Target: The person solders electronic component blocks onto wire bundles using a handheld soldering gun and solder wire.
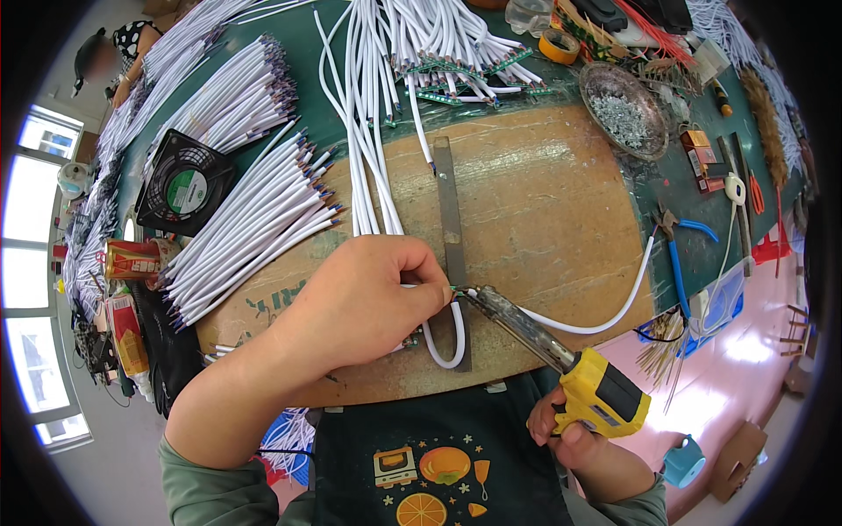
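Note:
My left hand (364, 302) pinches a white cable (456, 337) that loops below it, next to a small green circuit board (410, 340), on the brown wooden board (544, 202). My right hand (574, 434) grips the yellow handle of a soldering gun (561, 359). Its dark metal tip reaches up-left and meets the cable end right at my left fingertips, beside a flat metal bar (449, 210) lying upright on the board.
Bundles of white cables (254, 219) lie left and at the back, some ending in green boards (456, 83). A black fan (186, 182) sits left. A metal dish of solder bits (624, 110), tape roll (559, 46), blue pliers (680, 263) and tools lie right. Another person (114, 53) sits far left.

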`<control>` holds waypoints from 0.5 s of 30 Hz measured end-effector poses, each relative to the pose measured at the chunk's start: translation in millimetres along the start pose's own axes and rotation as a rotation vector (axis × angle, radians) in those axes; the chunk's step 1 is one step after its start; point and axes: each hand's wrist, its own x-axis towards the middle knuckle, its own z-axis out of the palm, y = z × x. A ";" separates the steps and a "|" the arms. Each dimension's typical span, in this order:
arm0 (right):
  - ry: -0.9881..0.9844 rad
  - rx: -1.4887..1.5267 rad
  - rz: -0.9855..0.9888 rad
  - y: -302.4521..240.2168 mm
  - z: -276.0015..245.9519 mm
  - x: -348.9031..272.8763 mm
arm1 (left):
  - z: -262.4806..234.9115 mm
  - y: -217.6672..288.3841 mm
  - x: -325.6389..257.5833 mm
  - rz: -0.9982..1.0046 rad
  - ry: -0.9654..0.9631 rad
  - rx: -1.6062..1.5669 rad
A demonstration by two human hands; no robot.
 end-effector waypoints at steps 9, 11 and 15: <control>-0.021 -0.004 0.007 -1.3 -0.8 3.2 | 0.1 0.2 -0.5 0.004 0.005 0.002; -0.026 -0.013 0.005 -1.3 -0.8 3.8 | 0.4 -0.4 -0.2 0.004 0.009 -0.002; -0.035 0.000 -0.016 -0.1 -0.6 4.6 | 0.0 -1.5 0.4 0.019 0.010 0.018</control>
